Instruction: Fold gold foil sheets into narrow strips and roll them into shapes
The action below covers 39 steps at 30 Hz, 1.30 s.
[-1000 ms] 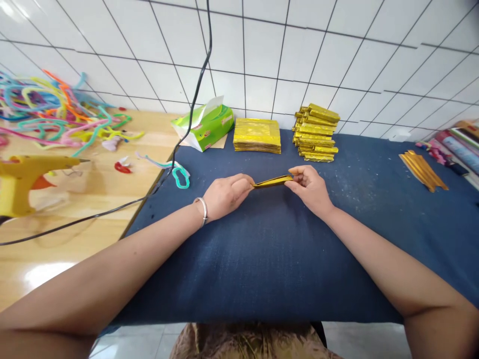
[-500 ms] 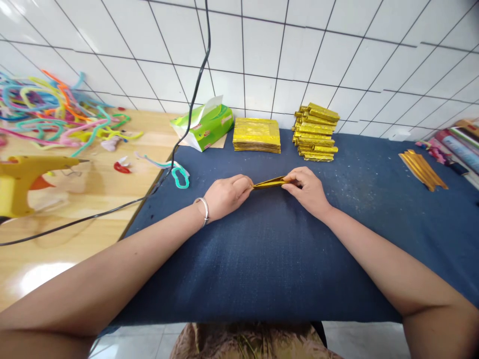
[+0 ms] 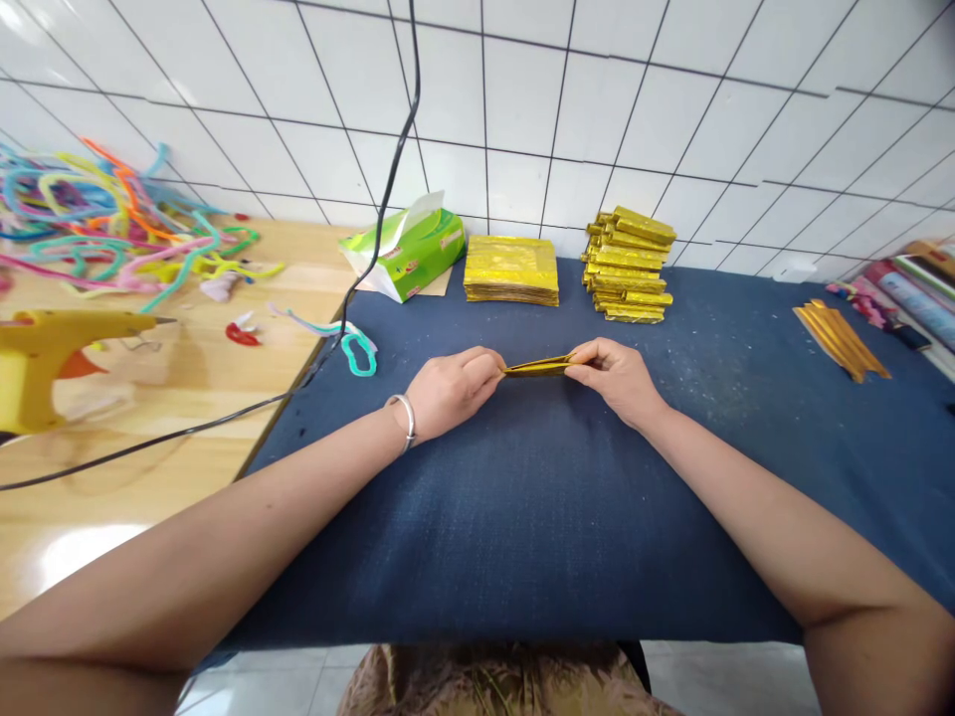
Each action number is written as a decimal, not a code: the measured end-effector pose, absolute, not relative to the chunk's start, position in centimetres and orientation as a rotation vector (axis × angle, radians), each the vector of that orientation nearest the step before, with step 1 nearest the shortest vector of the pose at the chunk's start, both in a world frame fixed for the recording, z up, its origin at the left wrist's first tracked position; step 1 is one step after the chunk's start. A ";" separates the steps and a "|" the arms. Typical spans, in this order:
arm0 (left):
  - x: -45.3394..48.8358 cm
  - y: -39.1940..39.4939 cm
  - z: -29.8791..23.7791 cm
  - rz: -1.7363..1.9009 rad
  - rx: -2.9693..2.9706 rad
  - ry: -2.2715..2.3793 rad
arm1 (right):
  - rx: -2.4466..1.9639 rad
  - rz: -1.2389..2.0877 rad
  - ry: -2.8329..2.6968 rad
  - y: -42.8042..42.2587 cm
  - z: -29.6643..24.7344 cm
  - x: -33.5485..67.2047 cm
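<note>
Between my hands is a narrow folded strip of gold paper (image 3: 537,367), held just over the blue cloth (image 3: 507,527). My left hand (image 3: 457,392), with a silver bangle at the wrist, pinches its left end. Thumb and fingers of my right hand (image 3: 613,378) grip the right end, with a slit showing between the paper's layers there. Behind the hands lies a flat stack of gold paper sheets (image 3: 511,268). To its right rises a pile of folded gold strips (image 3: 629,267).
A green tissue pack (image 3: 418,249) stands at the back. On the wooden tabletop at left are a yellow glue gun (image 3: 45,363) and tangled pipe cleaners (image 3: 111,219). A black cable (image 3: 399,149) hangs in front of the wall. Orange-gold strips (image 3: 842,340) lie far right.
My right hand has shifted slightly right and down along the gold paper's end. The left hand stays in place, and the paper lies a little more level.
</note>
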<state>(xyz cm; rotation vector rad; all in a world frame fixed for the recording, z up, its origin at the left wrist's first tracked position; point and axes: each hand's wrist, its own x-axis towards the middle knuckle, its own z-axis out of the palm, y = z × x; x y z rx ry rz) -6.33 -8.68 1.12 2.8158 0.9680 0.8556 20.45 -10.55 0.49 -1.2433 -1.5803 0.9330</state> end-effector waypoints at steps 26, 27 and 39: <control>-6.8 -7.4 0.6 0.835 2.626 1.077 | -1.298 0.840 -1.765 -11.5 0.9 20.0; -6.8 -7.4 0.6 0.832 2.632 1.081 | -1.295 0.848 -1.763 -11.4 0.9 20.0; -6.7 -7.6 0.8 0.926 2.375 1.086 | -1.321 0.649 -1.851 -12.2 1.5 19.5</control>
